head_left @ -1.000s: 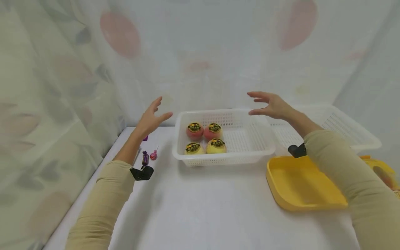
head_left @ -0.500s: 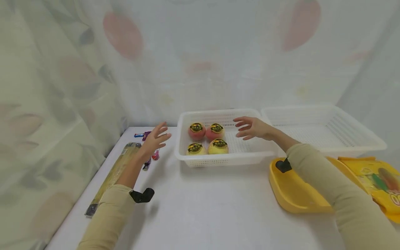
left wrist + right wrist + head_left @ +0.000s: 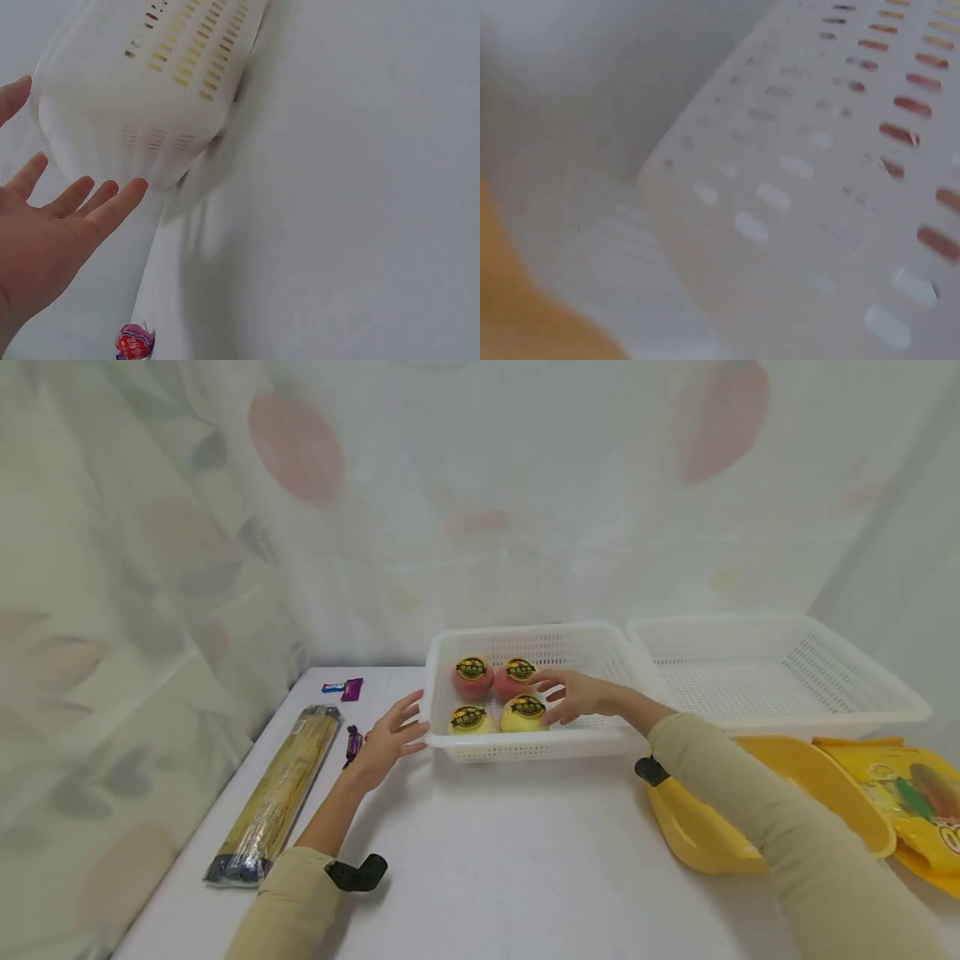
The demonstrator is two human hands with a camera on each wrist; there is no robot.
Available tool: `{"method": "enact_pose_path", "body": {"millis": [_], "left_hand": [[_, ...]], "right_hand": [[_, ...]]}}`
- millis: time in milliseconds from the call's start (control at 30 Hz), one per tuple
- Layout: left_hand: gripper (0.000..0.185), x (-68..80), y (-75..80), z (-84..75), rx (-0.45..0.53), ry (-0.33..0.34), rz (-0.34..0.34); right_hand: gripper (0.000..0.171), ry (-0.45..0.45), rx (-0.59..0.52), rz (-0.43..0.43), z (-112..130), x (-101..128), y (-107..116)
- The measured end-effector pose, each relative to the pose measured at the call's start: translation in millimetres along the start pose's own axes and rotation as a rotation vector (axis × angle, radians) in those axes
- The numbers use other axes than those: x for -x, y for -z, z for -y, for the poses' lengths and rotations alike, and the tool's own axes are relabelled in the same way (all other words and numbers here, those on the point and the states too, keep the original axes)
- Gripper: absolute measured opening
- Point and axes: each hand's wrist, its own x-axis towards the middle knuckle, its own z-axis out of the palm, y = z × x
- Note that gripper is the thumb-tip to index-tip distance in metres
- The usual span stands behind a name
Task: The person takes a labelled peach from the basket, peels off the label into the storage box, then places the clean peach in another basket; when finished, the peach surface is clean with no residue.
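A white table (image 3: pixel 480 860) fills the lower frame, with a patterned curtain behind it. The white basket (image 3: pixel 600 739) sits at frame centre and holds four sealed cups. Your left hand (image 3: pixel 386 742), fingers straight and spread, lies just beside its left wall. Your right hand (image 3: pixel 577 696), fingers loosely extended, is inside it, fingertips at the front-right yellow cup (image 3: pixel 523 713).

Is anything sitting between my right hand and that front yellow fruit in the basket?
Nothing visible does. The right hand is already inside the basket, fingers spread beside the front right yellow fruit, and may already touch it. The left hand waits open at the basket's left corner.
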Motion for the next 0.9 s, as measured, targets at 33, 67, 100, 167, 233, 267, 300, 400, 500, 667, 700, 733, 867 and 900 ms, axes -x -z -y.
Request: {"method": "enact_pose_path", "body": {"millis": [33, 67, 100, 167, 233, 267, 300, 400, 500, 667, 700, 733, 867, 900], "left_hand": [[0.066, 0.5, -2.6, 0.9, 0.03, -0.005, -0.006], [0.066, 1.0, -4.7, 1.7, 0.055, -0.01, -0.013], [0.066, 1.3, -6.4, 2.9, 0.083, -0.014, -0.02], [0.065, 1.8, -9.6, 4.8, 0.124, -0.028, -0.025], [0.064, 2.7, -12.6, 5.8, 0.144, -0.039, -0.033], [0.063, 3.2, -14.2, 6.0, 0.15, -0.043, -0.036], [0.063, 3.7, -15.7, 6.0, 0.157, -0.046, -0.035], [0.062, 4.9, -20.2, 5.2, 0.175, -0.051, -0.032], [0.062, 5.4, -23.3, 4.5, 0.189, -0.057, -0.03], [0.062, 5.6, -25.0, 4.1, 0.19, -0.067, -0.043], [0.062, 5.6, -25.1, 4.2, 0.19, -0.065, -0.045], [0.062, 5.6, -25.2, 4.4, 0.191, -0.062, -0.045], [0.063, 5.3, -24.9, 5.7, 0.184, -0.046, -0.048], [0.063, 5.2, -24.8, 5.6, 0.179, -0.045, -0.046]], "right_hand": [[0.081, -0.003, 0.005, 0.006, 0, -2, -2], [0.08, -0.006, 0.01, 0.009, 1, -4, -5], [0.079, -0.009, 0.021, 0.007, 1, -6, -7], [0.077, -0.003, 0.052, 0.003, 1, -10, -11], [0.074, 0.007, 0.084, -0.002, 1, -13, -14], [0.072, 0.008, 0.103, -0.008, 0, -14, -16], [0.071, 0.008, 0.12, -0.014, 1, -15, -17], [0.068, 0.002, 0.155, -0.027, 2, -16, -20], [0.065, -0.005, 0.175, -0.03, 3, -17, -22], [0.062, 0.015, 0.179, -0.032, 3, -20, -24], [0.063, 0.015, 0.175, -0.038, 3, -20, -24], [0.064, 0.012, 0.171, -0.046, 2, -20, -23], [0.073, -0.016, 0.123, -0.09, 6, -17, -19], [0.075, -0.022, 0.111, -0.1, 8, -15, -16]]}}
